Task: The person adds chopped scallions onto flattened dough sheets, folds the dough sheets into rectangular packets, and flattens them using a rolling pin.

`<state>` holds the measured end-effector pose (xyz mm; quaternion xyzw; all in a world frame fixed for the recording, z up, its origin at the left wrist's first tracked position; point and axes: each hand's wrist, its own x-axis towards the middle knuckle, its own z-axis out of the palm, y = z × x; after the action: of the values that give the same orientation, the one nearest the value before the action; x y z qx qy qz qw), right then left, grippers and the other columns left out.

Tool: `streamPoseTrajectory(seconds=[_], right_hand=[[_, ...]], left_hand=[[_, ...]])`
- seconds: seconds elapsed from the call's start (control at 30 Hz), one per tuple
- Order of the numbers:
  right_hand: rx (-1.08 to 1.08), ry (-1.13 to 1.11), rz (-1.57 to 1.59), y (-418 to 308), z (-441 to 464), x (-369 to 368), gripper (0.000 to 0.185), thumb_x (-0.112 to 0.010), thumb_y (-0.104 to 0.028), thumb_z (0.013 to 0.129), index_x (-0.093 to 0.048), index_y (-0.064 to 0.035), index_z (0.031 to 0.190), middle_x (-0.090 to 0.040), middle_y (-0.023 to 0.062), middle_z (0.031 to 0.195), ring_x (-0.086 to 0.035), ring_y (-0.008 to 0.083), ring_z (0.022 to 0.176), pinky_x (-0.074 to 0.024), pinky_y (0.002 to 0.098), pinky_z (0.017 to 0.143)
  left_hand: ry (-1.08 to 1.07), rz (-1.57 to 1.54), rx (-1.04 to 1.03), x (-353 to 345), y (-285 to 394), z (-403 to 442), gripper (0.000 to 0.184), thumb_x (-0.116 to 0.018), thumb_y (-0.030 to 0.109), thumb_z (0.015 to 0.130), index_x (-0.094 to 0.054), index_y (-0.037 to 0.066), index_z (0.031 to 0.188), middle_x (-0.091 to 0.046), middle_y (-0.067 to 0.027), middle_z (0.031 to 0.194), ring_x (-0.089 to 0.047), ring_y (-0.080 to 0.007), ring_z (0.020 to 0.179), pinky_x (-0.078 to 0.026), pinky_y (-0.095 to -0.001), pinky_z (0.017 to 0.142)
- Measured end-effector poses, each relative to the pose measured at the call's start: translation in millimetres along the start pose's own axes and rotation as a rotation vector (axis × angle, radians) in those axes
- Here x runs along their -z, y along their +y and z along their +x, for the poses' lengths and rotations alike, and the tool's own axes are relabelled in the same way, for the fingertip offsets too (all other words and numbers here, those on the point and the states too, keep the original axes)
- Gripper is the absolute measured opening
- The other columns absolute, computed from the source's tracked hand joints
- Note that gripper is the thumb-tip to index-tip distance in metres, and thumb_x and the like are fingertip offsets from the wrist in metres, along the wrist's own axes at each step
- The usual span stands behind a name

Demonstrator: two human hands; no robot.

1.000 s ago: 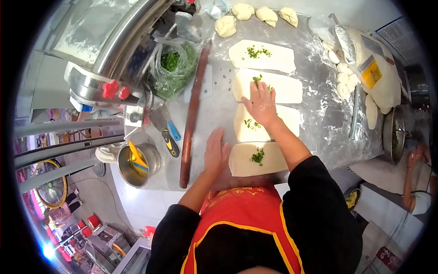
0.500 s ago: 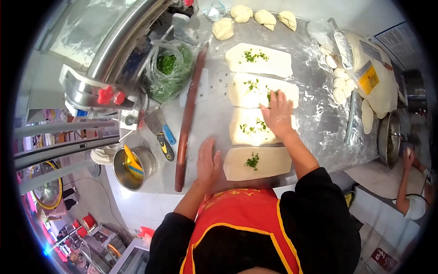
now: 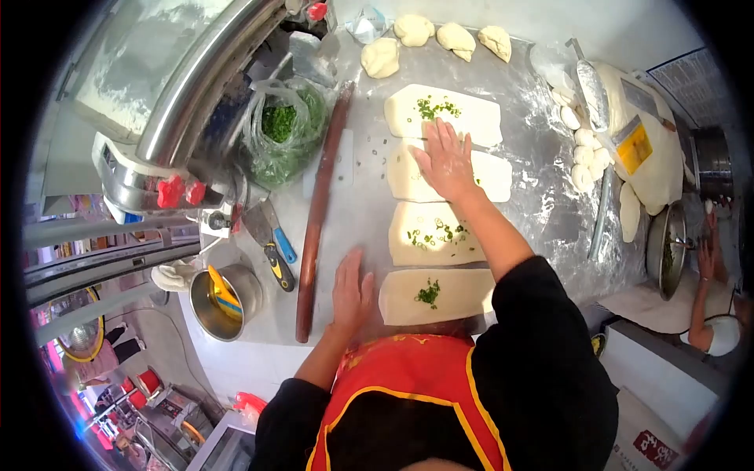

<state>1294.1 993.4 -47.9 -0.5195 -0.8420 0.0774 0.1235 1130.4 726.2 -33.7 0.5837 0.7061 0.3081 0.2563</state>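
Rolled-out dough sheets lie in a column in front of me, several in all, each with chopped green onion (image 3: 427,293) on it. My right hand (image 3: 448,166) is over the second sheet from the back (image 3: 402,174), fingers spread and pointing toward the farthest dough sheet (image 3: 481,124). It covers part of the second sheet's topping. On the worktop, left of the nearest dough sheet (image 3: 467,289), my left hand (image 3: 350,295) rests with fingers extended, holding nothing. A long brown rolling pin (image 3: 320,212) lies to its left.
Dough lumps (image 3: 380,58) line the back edge. At left are a plastic bag of chopped greens (image 3: 284,129), a scraper (image 3: 276,263) and a metal pot (image 3: 224,310). A large sack (image 3: 648,141) stands right. Another person's arm (image 3: 701,294) shows at far right.
My right hand has moved back and left across the second sheet, toward the farthest one. My left hand stays on the worktop. The whole view has shifted slightly.
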Motion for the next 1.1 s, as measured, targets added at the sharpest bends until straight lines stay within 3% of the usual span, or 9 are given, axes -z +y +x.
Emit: streamPoseTrajectory(seconds=[0.2, 0.5, 0.7, 0.83, 0.87, 0.9, 0.97, 1.1], right_hand=[[0.015, -0.046, -0.088, 16, 45, -28, 0.062, -0.039, -0.048, 0.096, -0.034, -0.0088, 0.143, -0.031, 0.0136, 0.15, -0.025, 0.0298, 0.14, -0.0112, 0.0574, 0.111], [-0.21, 0.015, -0.064, 68, 26, -2, 0.063, -0.042, -0.048, 0.095, -0.036, -0.0051, 0.141, -0.032, 0.0217, 0.147, -0.025, 0.0354, 0.139, -0.0141, 0.0592, 0.11], [-0.062, -0.116, -0.069, 18, 38, -12, 0.061, -0.038, -0.047, 0.096, -0.034, -0.0077, 0.143, -0.03, 0.016, 0.15, -0.026, 0.0307, 0.139, -0.0119, 0.0579, 0.111], [-0.041, -0.111, -0.025, 4, 7, 8, 0.058, -0.037, -0.044, 0.097, -0.03, -0.0115, 0.145, -0.03, 0.0108, 0.151, -0.024, 0.0287, 0.14, -0.0103, 0.0563, 0.113], [-0.073, -0.17, 0.012, 5, -7, 28, 0.057, -0.037, -0.04, 0.098, -0.028, -0.0119, 0.146, -0.029, 0.0114, 0.151, -0.024, 0.0278, 0.14, -0.0073, 0.0546, 0.114], [0.002, 0.039, 0.068, 21, -30, 16, 0.055, -0.044, -0.039, 0.095, -0.036, -0.0089, 0.141, -0.036, 0.0134, 0.146, -0.029, 0.0291, 0.138, -0.0097, 0.0582, 0.112], [-0.057, -0.026, 0.058, 34, -67, 34, 0.051, -0.044, -0.029, 0.096, -0.036, -0.0085, 0.142, -0.036, 0.0149, 0.145, -0.029, 0.0305, 0.137, -0.0082, 0.0569, 0.112], [-0.055, -0.104, 0.083, 29, -159, 52, 0.057, -0.049, -0.026, 0.093, -0.031, -0.0075, 0.144, -0.034, 0.0175, 0.146, -0.03, 0.0317, 0.137, -0.0085, 0.058, 0.112]], left_hand=[[0.02, -0.006, 0.034, 5, 1, 4, 0.044, -0.053, 0.012, 0.09, -0.043, 0.001, 0.132, -0.047, -0.0205, 0.133, -0.044, -0.0385, 0.122, -0.037, -0.0433, 0.102], [0.021, 0.01, 0.026, 8, 3, 12, 0.042, -0.053, 0.013, 0.091, -0.044, 0.002, 0.131, -0.049, -0.0199, 0.132, -0.047, -0.0378, 0.12, -0.039, -0.0428, 0.101], [0.032, 0.022, -0.004, 8, 5, 13, 0.042, -0.052, 0.013, 0.092, -0.044, 0.002, 0.131, -0.049, -0.02, 0.132, -0.048, -0.0381, 0.119, -0.04, -0.0426, 0.1], [0.038, 0.007, -0.022, 12, 5, 11, 0.042, -0.052, 0.013, 0.092, -0.044, 0.002, 0.131, -0.049, -0.0205, 0.131, -0.048, -0.039, 0.119, -0.04, -0.043, 0.1], [0.036, -0.001, -0.018, 13, 5, 9, 0.042, -0.053, 0.014, 0.092, -0.044, 0.001, 0.131, -0.049, -0.0206, 0.131, -0.048, -0.0392, 0.119, -0.04, -0.0431, 0.1], [0.03, 0.001, -0.012, 13, 3, 7, 0.042, -0.053, 0.014, 0.092, -0.044, 0.001, 0.132, -0.049, -0.0207, 0.131, -0.047, -0.0392, 0.119, -0.04, -0.0431, 0.1], [0.012, 0.011, -0.009, 12, -2, 4, 0.043, -0.052, 0.014, 0.092, -0.043, 0.001, 0.132, -0.049, -0.0209, 0.131, -0.047, -0.0392, 0.119, -0.04, -0.0431, 0.1], [-0.014, -0.03, -0.053, 16, -2, -5, 0.04, -0.049, 0.016, 0.094, -0.045, 0.0, 0.13, -0.048, -0.0212, 0.132, -0.045, -0.0391, 0.122, -0.037, -0.0428, 0.103]])
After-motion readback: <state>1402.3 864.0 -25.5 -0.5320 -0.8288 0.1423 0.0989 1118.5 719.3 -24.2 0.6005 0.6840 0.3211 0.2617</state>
